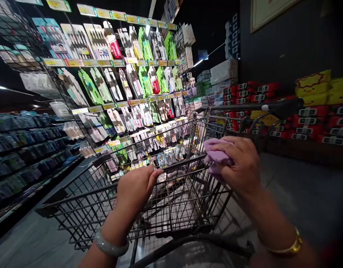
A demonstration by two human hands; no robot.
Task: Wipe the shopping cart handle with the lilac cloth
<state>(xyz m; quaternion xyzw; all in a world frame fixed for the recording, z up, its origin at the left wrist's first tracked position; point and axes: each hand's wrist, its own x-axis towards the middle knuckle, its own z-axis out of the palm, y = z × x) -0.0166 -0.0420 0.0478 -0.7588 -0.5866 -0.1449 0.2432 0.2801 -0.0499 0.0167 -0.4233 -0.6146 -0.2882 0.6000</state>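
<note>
A black wire shopping cart [85, 203] fills the lower middle of the view, with no goods visible in its basket. My left hand [135, 188] is wrapped round the cart's near top rail, thumb lying along it. In my right hand [241, 163] is a bunched purple cloth [217, 150], pressed against the same rail farther right. The cloth covers that bit of rail, and part of it is hidden by my fingers.
Toothbrush packs [145, 82] hang in rows on a lit rack beyond the cart. Dark shelves of packets [34, 149] run along the left. Stacked red packages [311, 121] and yellow packages [313, 87] stand at right. Another cart's handle [238, 106] sits behind the cloth.
</note>
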